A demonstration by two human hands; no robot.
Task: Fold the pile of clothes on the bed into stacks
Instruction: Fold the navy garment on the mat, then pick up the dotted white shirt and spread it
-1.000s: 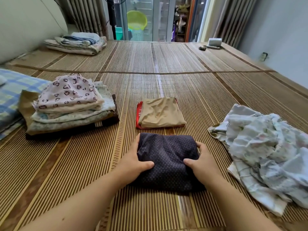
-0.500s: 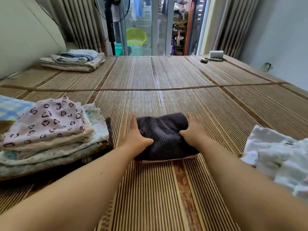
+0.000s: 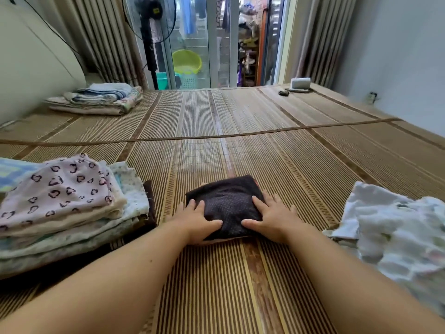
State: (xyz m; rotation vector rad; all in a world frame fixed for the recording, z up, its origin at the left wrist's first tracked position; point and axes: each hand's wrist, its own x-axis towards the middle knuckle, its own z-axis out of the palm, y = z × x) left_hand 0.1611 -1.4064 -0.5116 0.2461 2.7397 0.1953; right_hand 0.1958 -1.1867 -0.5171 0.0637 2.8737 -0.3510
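Hands lie flat, fingers straight and spread, on a folded dark dotted cloth (image 3: 226, 201), central on the striped woven bed mat (image 3: 240, 285): left hand (image 3: 199, 220) on its left side, right hand (image 3: 272, 218) on its right. Soft folded stack (image 3: 67, 203) lies left; crumpled pale pile (image 3: 397, 237) right.

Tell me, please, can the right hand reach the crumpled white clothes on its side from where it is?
Probably yes. The right hand lies flat on the folded dark garment, holding nothing, and the crumpled white clothes lie just to its right. Only striped mat shows between them.
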